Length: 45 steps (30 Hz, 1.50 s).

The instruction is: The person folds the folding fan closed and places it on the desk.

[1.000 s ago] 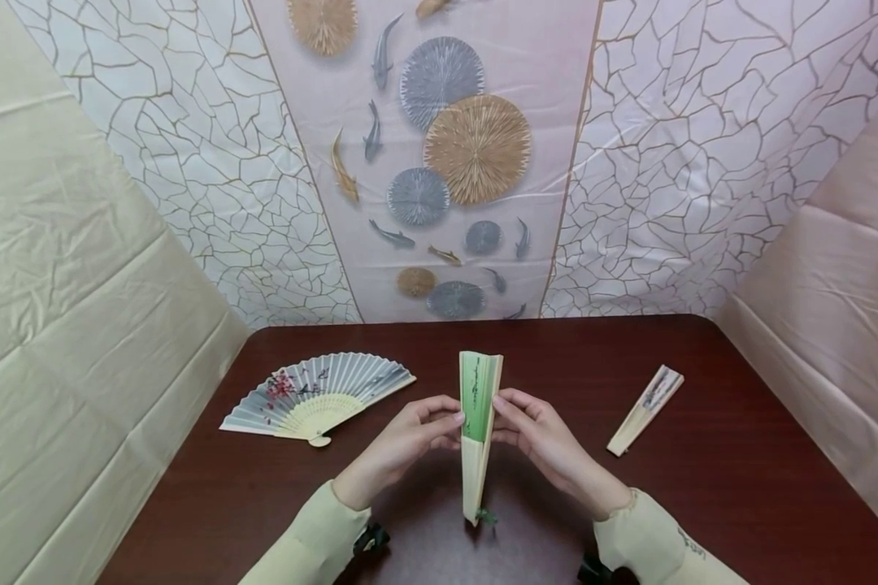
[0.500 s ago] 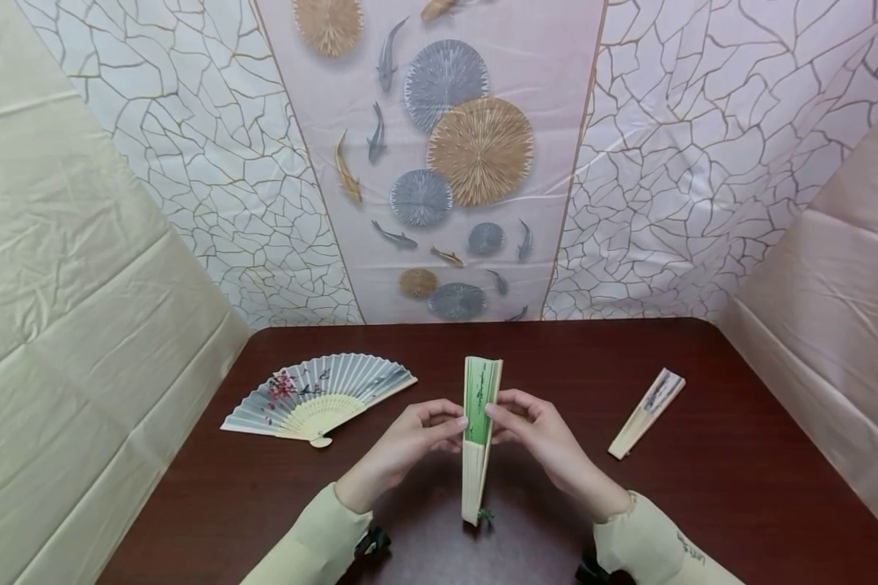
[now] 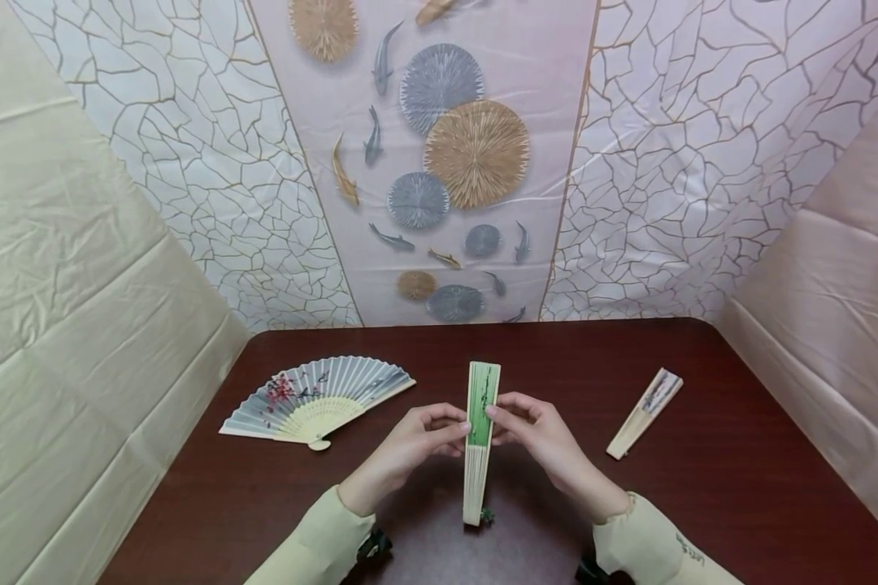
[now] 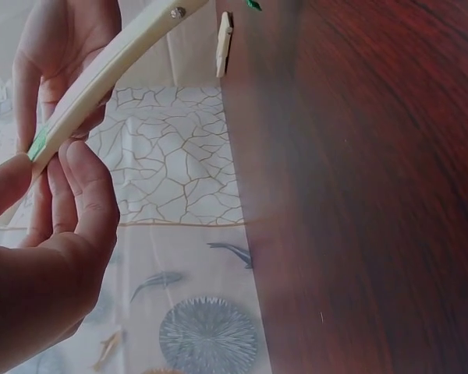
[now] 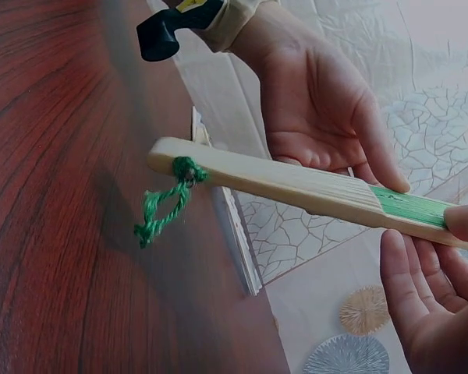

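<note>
Between both hands a green folding fan [image 3: 477,439] stands nearly upright, folded into a narrow stack of pale ribs. My left hand [image 3: 417,443] pinches its left edge with thumb and fingers at the green part. From the other side my right hand [image 3: 537,435] grips it, the thumb lying on the green face. A green cord loop [image 5: 165,199] hangs at the fan's pivot end in the right wrist view. In the left wrist view the rib's edge [image 4: 101,70] runs between both hands' fingers.
A spread grey fan [image 3: 318,398] with pink blossoms lies on the dark red table [image 3: 556,349] at the left. Another folded fan [image 3: 645,413] lies at the right. Patterned cloth [image 3: 446,162] hangs behind the table's far edge.
The green fan has closed from slightly parted to a narrow stack, its top edge drawing together. My right thumb has shifted left onto its green face. The two other fans stay put.
</note>
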### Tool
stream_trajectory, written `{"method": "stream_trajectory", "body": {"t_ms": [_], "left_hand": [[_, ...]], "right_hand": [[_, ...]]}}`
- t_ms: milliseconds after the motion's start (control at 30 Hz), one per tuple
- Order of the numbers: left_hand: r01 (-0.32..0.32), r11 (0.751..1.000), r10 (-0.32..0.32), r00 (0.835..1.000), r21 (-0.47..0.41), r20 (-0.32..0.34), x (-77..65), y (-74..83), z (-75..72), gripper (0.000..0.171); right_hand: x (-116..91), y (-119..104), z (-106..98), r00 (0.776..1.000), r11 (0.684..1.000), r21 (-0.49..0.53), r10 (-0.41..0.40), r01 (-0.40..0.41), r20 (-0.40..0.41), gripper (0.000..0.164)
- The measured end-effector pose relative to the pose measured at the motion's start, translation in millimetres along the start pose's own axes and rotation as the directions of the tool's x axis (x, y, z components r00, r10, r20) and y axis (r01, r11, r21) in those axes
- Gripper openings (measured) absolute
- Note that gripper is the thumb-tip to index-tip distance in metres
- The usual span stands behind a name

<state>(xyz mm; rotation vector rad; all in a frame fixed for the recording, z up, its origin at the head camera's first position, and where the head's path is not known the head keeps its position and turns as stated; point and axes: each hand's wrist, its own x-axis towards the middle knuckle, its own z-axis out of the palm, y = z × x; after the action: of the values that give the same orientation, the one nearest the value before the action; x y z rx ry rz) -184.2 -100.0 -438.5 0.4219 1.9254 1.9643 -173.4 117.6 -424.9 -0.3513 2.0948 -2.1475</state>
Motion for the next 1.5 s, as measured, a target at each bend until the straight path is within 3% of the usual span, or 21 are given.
{"method": "stream_trajectory", "body": {"t_ms": [400, 700, 1100, 1233, 1333, 1500], "left_hand": [[0.005, 1.0, -0.005, 1.0, -0.012, -0.001, 6.0, -0.6, 4.0, 0.027], [0.034, 0.999, -0.034, 0.999, -0.017, 0.022, 10.0, -10.6, 8.3, 0.026], [0.009, 1.0, -0.009, 0.999, -0.005, 0.033, 28.0, -16.1, 13.9, 0.023], [0.009, 0.998, -0.01, 1.0, 0.059, 0.024, 38.4, -19.6, 16.0, 0.022], [0.007, 0.987, -0.008, 1.0, 0.158, 0.007, 47.9, -21.7, 16.1, 0.019], [-0.001, 0.933, 0.001, 1.0, 0.359, 0.001, 63.2, -23.7, 13.8, 0.014]], "right_hand": [[11, -9, -11, 0.998, 0.999, 0.037, -0.032, 0.034, -0.053, 0.033], [33, -29, -28, 0.991, 0.995, 0.059, -0.07, 0.077, -0.112, 0.032], [69, -42, -48, 0.99, 0.995, 0.029, -0.09, 0.094, -0.106, 0.04], [81, -35, -55, 0.994, 0.999, 0.003, -0.046, 0.046, -0.095, 0.042], [91, -26, -61, 0.996, 1.0, -0.026, 0.0, -0.002, -0.092, 0.043], [107, -9, -71, 0.993, 0.992, -0.093, 0.07, -0.079, -0.098, 0.046]]}}
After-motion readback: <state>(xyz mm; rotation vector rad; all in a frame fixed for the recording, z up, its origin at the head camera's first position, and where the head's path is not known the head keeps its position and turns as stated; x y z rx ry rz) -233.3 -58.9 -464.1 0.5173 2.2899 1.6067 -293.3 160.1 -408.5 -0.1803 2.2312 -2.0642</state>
